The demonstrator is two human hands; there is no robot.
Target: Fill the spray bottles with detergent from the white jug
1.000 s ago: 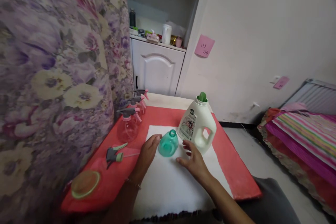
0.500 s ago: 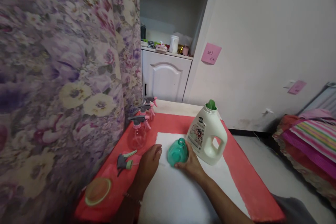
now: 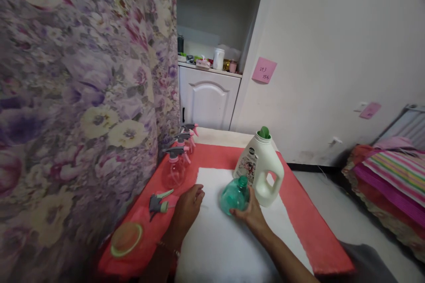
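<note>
My right hand (image 3: pixel 249 214) is wrapped round the right side of a green see-through bottle (image 3: pixel 232 199), which leans to the right above the white sheet (image 3: pixel 219 243). The bottle's neck is uncapped. Just behind it stands a large cream jug (image 3: pixel 264 163) with a printed label, its mouth holding a green scoop-like piece (image 3: pixel 264 132). My left hand (image 3: pixel 190 205) rests by the sheet's left edge, fingers loosely bent and nothing seen in them. Left of that hand lies a grey and green spray head (image 3: pixel 159 204); its thin tube passes behind the hand.
Several pink spray bottles (image 3: pixel 174 171) with grey triggers line the left edge of the red table (image 3: pixel 312 230). A round green-rimmed item (image 3: pixel 126 239) lies at the near left. A floral curtain (image 3: pixel 83 97) hangs on the left, and a white cupboard (image 3: pixel 209 97) stands beyond the table.
My right hand has moved the green bottle to the right, closer to the jug, and tipped it to the right. The left hand has stayed nearly still.
</note>
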